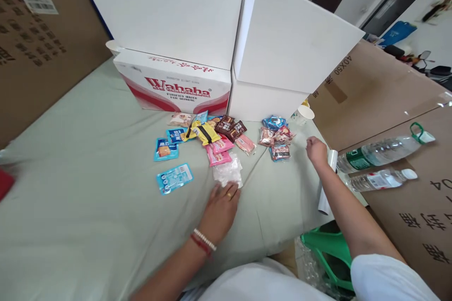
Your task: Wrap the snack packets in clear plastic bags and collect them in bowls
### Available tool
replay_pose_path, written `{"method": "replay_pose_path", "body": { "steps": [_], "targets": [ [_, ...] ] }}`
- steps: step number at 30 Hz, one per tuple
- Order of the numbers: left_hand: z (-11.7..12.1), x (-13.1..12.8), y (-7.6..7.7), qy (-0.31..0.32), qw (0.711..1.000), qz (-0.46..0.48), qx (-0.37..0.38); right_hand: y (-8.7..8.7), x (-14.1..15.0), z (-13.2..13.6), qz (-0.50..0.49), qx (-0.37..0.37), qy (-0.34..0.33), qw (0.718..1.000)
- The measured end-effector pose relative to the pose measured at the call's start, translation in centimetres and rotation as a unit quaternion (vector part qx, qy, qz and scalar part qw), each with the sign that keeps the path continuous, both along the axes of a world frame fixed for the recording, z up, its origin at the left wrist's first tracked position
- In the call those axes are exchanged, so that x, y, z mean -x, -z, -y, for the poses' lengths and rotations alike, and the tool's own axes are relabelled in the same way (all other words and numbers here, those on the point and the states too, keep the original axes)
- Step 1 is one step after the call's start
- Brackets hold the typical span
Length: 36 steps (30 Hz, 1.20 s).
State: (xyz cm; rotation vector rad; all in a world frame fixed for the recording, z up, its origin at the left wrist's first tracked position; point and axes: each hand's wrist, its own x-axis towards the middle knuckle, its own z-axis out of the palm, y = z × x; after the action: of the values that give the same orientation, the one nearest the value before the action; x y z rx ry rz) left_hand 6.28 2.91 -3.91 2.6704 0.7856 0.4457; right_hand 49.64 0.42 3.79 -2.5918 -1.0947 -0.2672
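My left hand [219, 209], with a ring and bracelets, lies on the cloth, fingers stretched out and fingertips at the near edge of a crumpled clear plastic bag [229, 169]. My right hand [317, 151] hovers at the right with curled fingers, close to a paper cup [304, 114]; whatever it may hold is hidden. Beyond the bag is a pile of small snack packets: pink packets [217, 156], a yellow packet [205, 132] and dark brown packets [236, 130]. Blue packets [165, 149] lie left of it. A separate cluster holds brown-red packets [282, 135] and a blue packet [274, 122].
A Wahaha carton [176, 85] and a white box [270, 96] with raised flaps stand at the back. Right of my arm are a white roll [324, 202], a large bottle [379, 152] and a smaller bottle [384, 179]. Brown cardboard [42, 70] flanks the table; a green stool [328, 254] stands below.
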Motion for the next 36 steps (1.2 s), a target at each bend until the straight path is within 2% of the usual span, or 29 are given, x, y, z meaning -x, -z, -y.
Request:
{"method": "replay_pose_path", "body": {
  "steps": [3, 7, 10, 14, 17, 19, 21, 22, 23, 24, 25, 26, 27, 29, 30, 32, 34, 36],
  "targets": [
    [1.4, 2.8, 0.8, -0.004, 1.0, 0.023, -0.021, 2.1, -0.8, -2.2, 0.01, 0.014, -0.006, 1.0],
    [2.2, 5.5, 1.2, 0.013, 0.996, 0.064, -0.057, 3.0, -2.6, -4.0, 0.018, 0.022, 0.005, 1.0],
    [2.6, 6.4, 0.7, 0.001, 0.994, 0.097, -0.059, 2.6, -4.1, -5.2, 0.018, 0.024, 0.012, 0.999],
    [3.2, 7.2, -1.1, -0.028, 0.988, 0.147, -0.023, 1.1, -5.2, -5.9, 0.0, 0.03, 0.006, 1.0],
    [3.2, 8.0, -2.0, -0.115, 0.979, 0.169, 0.01, -0.3, -4.0, -5.0, -0.007, 0.021, -0.007, 1.0],
    [2.8, 8.7, -2.0, -0.214, 0.961, 0.173, 0.03, -1.1, -1.5, -3.4, 0.019, -0.027, -0.001, 0.999],
    [2.3, 9.0, -1.6, -0.298, 0.939, 0.164, 0.046, -1.5, 2.8, -1.1, 0.066, -0.166, -0.005, 0.984],
    [2.0, 9.0, -1.5, -0.32, 0.933, 0.155, 0.054, -1.5, 5.6, 0.2, 0.06, -0.216, -0.011, 0.974],
    [1.7, 8.8, -1.4, -0.326, 0.933, 0.143, 0.062, -1.3, 8.7, 1.4, 0.027, -0.237, -0.036, 0.97],
    [1.3, 8.5, -1.3, -0.315, 0.938, 0.126, 0.071, -0.9, 12.0, 2.6, -0.022, -0.231, -0.1, 0.967],
    [1.0, 8.0, -1.4, -0.289, 0.948, 0.105, 0.083, -0.3, 15.4, 3.5, -0.079, -0.205, -0.197, 0.955],
    [0.7, 7.6, -1.4, -0.259, 0.958, 0.081, 0.097, 0.4, 18.6, 4.0, -0.143, -0.137, -0.313, 0.929],
    [0.4, 7.2, -1.5, -0.234, 0.964, 0.056, 0.113, 1.2, 21.6, 4.2, -0.193, -0.069, -0.407, 0.89],
    [-0.1, 6.7, -1.6, -0.213, 0.965, 0.033, 0.148, 2.9, 26.3, 3.7, -0.246, 0.019, -0.502, 0.829],
    [-0.4, 6.7, -1.6, -0.212, 0.962, 0.043, 0.168, 3.7, 27.8, 3.2, -0.255, 0.038, -0.518, 0.816],
    [-0.7, 7.0, -1.6, -0.215, 0.949, 0.1, 0.209, 4.9, 29.3, 2.0, -0.272, 0.034, -0.518, 0.81],
    [-0.7, 7.7, -1.7, -0.22, 0.926, 0.179, 0.248, 5.5, 29.5, 1.2, -0.312, 0.0, -0.509, 0.802],
    [-0.5, 8.4, -1.9, -0.23, 0.899, 0.248, 0.279, 5.3, 29.1, 1.0, -0.368, -0.031, -0.496, 0.786]
  ]
}}
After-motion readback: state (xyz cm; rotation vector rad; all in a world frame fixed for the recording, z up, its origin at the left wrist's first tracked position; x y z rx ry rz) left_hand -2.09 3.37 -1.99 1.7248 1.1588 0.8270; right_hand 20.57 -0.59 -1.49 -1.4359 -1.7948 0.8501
